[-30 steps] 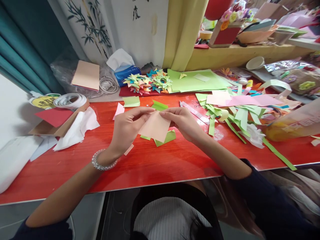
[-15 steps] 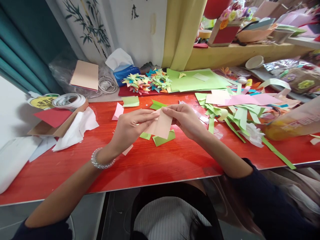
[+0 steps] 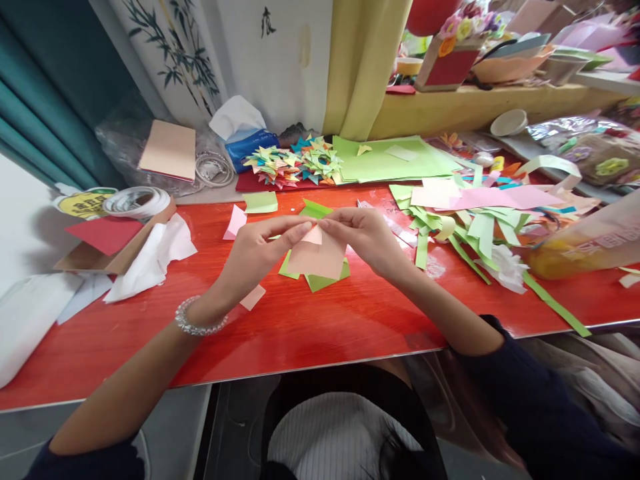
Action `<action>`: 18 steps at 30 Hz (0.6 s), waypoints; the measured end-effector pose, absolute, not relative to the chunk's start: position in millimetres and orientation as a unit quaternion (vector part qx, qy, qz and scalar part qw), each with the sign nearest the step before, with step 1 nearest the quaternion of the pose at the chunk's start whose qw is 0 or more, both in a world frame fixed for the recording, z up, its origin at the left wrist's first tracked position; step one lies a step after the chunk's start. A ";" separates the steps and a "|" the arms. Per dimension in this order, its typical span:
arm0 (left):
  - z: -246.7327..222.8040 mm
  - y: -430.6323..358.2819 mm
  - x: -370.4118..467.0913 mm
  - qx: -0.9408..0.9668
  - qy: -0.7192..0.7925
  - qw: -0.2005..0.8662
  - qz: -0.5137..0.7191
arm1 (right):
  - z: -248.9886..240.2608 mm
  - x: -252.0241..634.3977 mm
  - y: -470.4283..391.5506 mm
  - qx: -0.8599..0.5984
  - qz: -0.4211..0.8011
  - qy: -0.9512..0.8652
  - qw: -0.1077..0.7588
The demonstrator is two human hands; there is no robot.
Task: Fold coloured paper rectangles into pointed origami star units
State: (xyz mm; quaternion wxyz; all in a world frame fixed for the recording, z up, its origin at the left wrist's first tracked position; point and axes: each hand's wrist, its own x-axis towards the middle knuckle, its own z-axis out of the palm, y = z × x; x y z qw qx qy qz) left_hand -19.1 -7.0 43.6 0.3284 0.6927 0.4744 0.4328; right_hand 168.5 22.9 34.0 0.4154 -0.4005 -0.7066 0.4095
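Observation:
Between my two hands is a peach sheet of paper (image 3: pixel 320 257), held up above the table by its upper edge. A small lighter flap shows near the top, under my fingertips. My left hand (image 3: pixel 267 250) pinches it from the left, thumb on the near side; a clear bead bracelet is on that wrist. My right hand (image 3: pixel 357 233) pinches it at the top right, its fingertips touching or nearly touching the left ones. Behind and below the sheet lie folded green paper pieces (image 3: pixel 325 283), partly hidden. A small peach scrap (image 3: pixel 253 297) rests by my left wrist.
A pink scrap (image 3: pixel 235 222) and a green square (image 3: pixel 261 202) lie beyond my left hand. Folded paper rings (image 3: pixel 275 167) and green sheets (image 3: pixel 395 160) are at the back. Green strips (image 3: pixel 483 233) and a bottle (image 3: pixel 590 240) crowd the right; a cardboard box (image 3: pixel 95 260) stands left.
The peach paper has turned so its lower edge lies more level, and a small flap now shows at its top. My fingertips have come closer together.

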 end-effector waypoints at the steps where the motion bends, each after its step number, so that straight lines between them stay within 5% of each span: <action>1: 42.9 -5.7 -19.5 0.679 0.486 0.341 0.432 | 34.2 168.8 22.4 -0.400 0.392 -0.719 0.411; 18: 38.2 -2.2 -20.3 0.680 0.517 0.401 0.330 | 30.4 164.8 18.8 -0.400 0.312 -0.777 0.372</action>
